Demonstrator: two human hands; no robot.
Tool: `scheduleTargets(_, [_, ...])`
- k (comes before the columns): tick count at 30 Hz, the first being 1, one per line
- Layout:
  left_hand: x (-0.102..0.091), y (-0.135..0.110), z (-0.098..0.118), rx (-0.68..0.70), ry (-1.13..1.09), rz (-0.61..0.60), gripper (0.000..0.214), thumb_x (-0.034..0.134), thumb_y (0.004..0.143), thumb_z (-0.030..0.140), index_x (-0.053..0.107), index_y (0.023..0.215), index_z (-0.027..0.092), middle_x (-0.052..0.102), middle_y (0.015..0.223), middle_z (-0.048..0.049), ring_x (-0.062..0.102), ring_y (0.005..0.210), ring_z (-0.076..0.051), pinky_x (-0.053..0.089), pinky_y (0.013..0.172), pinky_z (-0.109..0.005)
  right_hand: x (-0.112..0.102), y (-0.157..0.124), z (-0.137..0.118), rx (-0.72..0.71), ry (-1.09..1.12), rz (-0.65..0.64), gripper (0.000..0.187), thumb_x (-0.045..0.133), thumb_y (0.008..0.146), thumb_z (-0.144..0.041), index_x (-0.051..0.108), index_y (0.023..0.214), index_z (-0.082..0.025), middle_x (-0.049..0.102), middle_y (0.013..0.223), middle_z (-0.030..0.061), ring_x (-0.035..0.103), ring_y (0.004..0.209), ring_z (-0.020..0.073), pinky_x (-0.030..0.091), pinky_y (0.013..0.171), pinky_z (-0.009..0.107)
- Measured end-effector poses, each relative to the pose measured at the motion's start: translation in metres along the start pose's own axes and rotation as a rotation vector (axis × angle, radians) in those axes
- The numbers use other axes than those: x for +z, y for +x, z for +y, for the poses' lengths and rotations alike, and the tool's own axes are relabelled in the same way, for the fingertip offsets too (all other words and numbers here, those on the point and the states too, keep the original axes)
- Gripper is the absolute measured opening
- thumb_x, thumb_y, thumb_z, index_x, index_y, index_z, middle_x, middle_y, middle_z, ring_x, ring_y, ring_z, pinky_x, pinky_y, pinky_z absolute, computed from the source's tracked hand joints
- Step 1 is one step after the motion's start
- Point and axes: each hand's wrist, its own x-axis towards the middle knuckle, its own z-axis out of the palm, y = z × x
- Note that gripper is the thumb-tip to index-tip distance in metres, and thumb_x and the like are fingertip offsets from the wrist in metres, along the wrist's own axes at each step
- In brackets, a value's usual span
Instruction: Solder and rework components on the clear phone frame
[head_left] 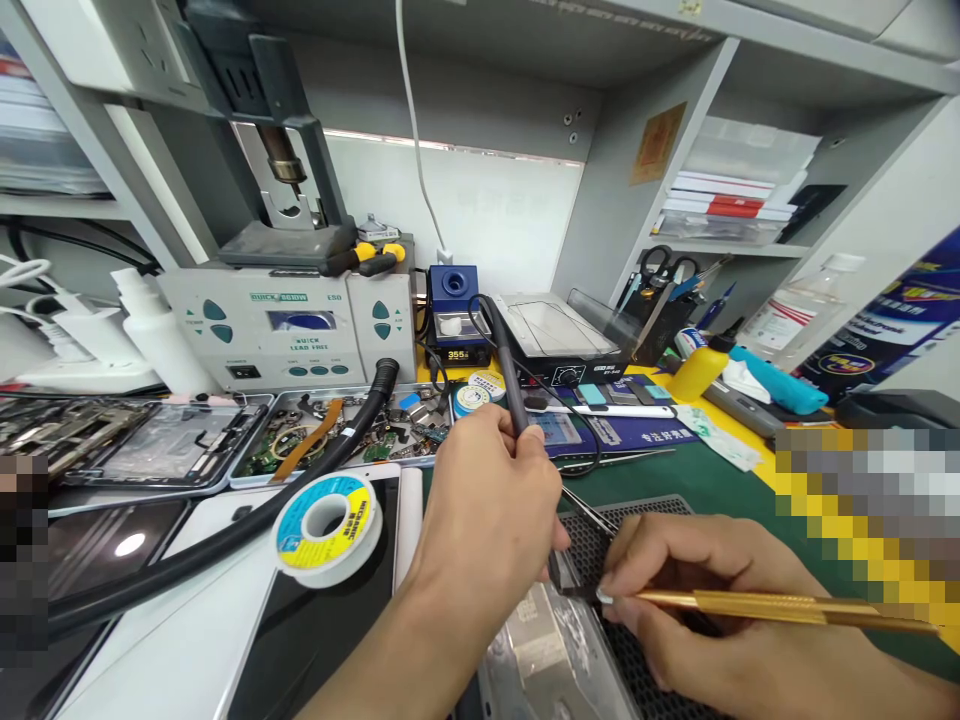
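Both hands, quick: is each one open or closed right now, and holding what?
Left hand: closed around a slim black handle.
Right hand: closed in a pinch on a thin gold-coloured tool.

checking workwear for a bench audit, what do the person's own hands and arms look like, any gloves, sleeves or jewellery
The left hand and right hand are both ungloved. No sleeve shows on the left forearm or the right wrist. No watch, bracelet or ring shows, though some fingers are partly hidden.
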Motion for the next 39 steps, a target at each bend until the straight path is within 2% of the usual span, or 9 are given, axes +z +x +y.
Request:
scheduleTargets(7, [0.0,0.002,-0.001,0.02,0.009,-0.006,0.019,0.048,0.107,0.024,0.064,0.103,0.015,0.06,0.041,0.0016,0.041,0.025,-0.01,0.033,0.031,-0.018,0.001,0.001,0.001,0.004,0.034,0.007,0.01,0.075,0.084,-0.023,0.072,0.074,-0.024,0.068,0.065,-0.0017,0.054,0.054,0.0126,0.044,0.047,0.022])
scheduleTargets(13, [-0.002,0.003,-0.003,0.041,0.01,0.003,0.016,0.051,0.106,0.024,0.064,0.099,0.017,0.06,0.042,0.003,0.042,0.025,-0.01,0.034,0.033,-0.02,0.002,-0.001,0.001,0.103,0.154,-0.033,0.013,0.076,0.086,-0.026,0.069,0.076,-0.023,0.065,0.065,-0.0029,0.05,0.049,0.0102,0.04,0.046,0.022])
scheduleTargets(18, [-0.002,0.003,-0.005,0.034,-0.003,-0.003,0.016,0.051,0.105,0.026,0.063,0.099,0.017,0.06,0.04,0.0032,0.041,0.025,-0.009,0.033,0.031,-0.018,-0.001,-0.001,-0.002,0.178,0.206,-0.089,0.01,0.077,0.085,-0.023,0.069,0.078,-0.023,0.063,0.064,-0.0045,0.055,0.048,0.0096,0.038,0.043,0.02])
scheduleTargets(23, [-0.004,0.002,-0.004,0.048,-0.031,-0.044,0.019,0.049,0.106,0.032,0.061,0.101,0.018,0.06,0.04,0.003,0.041,0.025,-0.01,0.032,0.029,-0.018,-0.012,0.006,-0.002,0.235,0.53,0.034,0.014,0.076,0.08,-0.022,0.063,0.075,-0.022,0.066,0.062,-0.0032,0.055,0.038,0.0087,0.034,0.033,0.016])
scheduleTargets(27, [-0.01,-0.002,0.002,0.088,-0.033,-0.081,0.023,0.047,0.108,0.035,0.061,0.102,0.018,0.058,0.04,0.0041,0.04,0.025,-0.01,0.031,0.03,-0.019,-0.022,0.013,0.0,0.168,0.571,0.071,0.011,0.073,0.081,-0.02,0.062,0.077,-0.022,0.067,0.061,-0.0035,0.051,0.038,0.0061,0.032,0.034,0.015])
scheduleTargets(31, [-0.018,-0.009,0.01,0.141,-0.034,-0.131,0.024,0.047,0.107,0.035,0.061,0.097,0.018,0.058,0.042,0.004,0.039,0.026,-0.009,0.034,0.032,-0.019,-0.028,0.02,-0.002,0.161,0.531,0.025,0.01,0.071,0.083,-0.025,0.063,0.078,-0.022,0.063,0.057,-0.0052,0.049,0.038,0.0061,0.032,0.035,0.015])
scheduleTargets(35, [-0.026,-0.017,0.015,0.193,-0.031,-0.134,0.014,0.055,0.101,0.028,0.063,0.099,0.017,0.056,0.041,0.0056,0.038,0.029,-0.009,0.033,0.031,-0.018,-0.045,0.027,-0.013,0.205,0.473,-0.095,0.014,0.074,0.087,-0.033,0.068,0.09,-0.021,0.061,0.052,-0.0065,0.043,0.038,0.0066,0.034,0.037,0.017])
scheduleTargets(38, [-0.03,-0.023,0.017,0.219,-0.036,-0.138,0.013,0.063,0.098,0.03,0.063,0.101,0.018,0.055,0.042,0.0075,0.036,0.031,-0.008,0.032,0.031,-0.017,-0.068,0.03,-0.021,0.219,0.386,-0.211,0.041,0.08,0.085,-0.053,0.072,0.106,-0.018,0.068,0.062,-0.0014,0.058,0.051,0.0129,0.046,0.044,0.023])
scheduleTargets(39, [-0.031,-0.024,0.017,0.225,-0.039,-0.141,0.014,0.065,0.098,0.032,0.063,0.099,0.018,0.054,0.041,0.0079,0.036,0.031,-0.008,0.031,0.031,-0.017,-0.076,0.031,-0.022,0.222,0.333,-0.264,0.045,0.08,0.084,-0.058,0.073,0.101,-0.017,0.069,0.063,0.0004,0.061,0.053,0.0148,0.048,0.045,0.024])
